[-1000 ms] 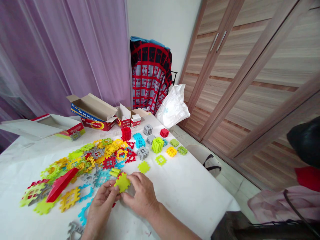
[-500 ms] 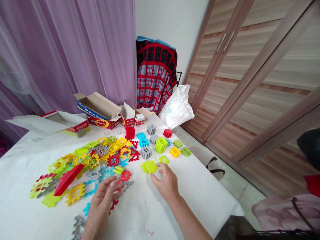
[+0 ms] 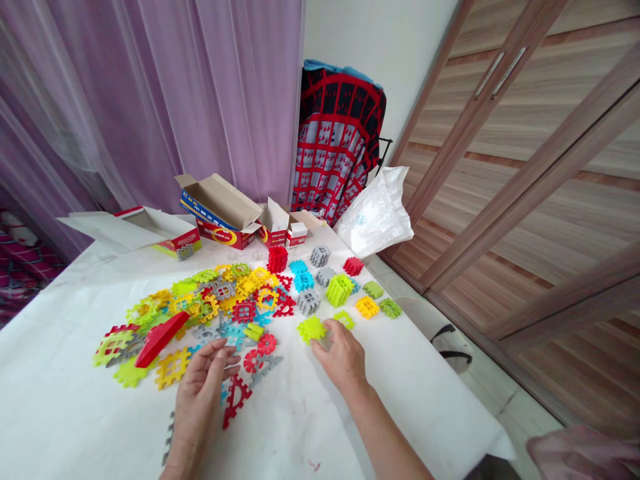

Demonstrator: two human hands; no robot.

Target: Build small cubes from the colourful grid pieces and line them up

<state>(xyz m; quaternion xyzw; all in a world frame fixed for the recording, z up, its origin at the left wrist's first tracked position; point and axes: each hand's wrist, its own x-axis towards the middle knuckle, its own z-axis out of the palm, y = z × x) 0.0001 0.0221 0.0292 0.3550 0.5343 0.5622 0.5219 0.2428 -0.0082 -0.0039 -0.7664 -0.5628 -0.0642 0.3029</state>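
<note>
My right hand (image 3: 343,357) is at a lime-green interlocking plastic piece (image 3: 311,329) lying on the table. Its thumb and forefinger are apart at the piece's right edge; whether they press on it I cannot tell. Behind them lies a lime-green frame piece (image 3: 345,320). My left hand (image 3: 204,383) hovers with loosely bent fingers, thumb apart, nothing seen in it. Close to it are a red triangular piece (image 3: 237,399), a red flower-shaped piece (image 3: 267,343) and a yellow window piece (image 3: 173,368). Stacks stand farther back: lime (image 3: 339,290), grey (image 3: 309,302), yellow (image 3: 367,307) and red (image 3: 277,259).
A mixed heap of plastic pieces, with a long red piece (image 3: 162,339) on it, spreads over the left of the white-covered table (image 3: 280,440). Open cardboard boxes (image 3: 220,200) line the back. A white plastic bag (image 3: 375,213) stands by the far corner, wooden wardrobe doors (image 3: 540,200) at right.
The whole view has shifted, so things appear farther right. My right hand stays by the lime-green piece, and my left hand keeps nearly the same pose.
</note>
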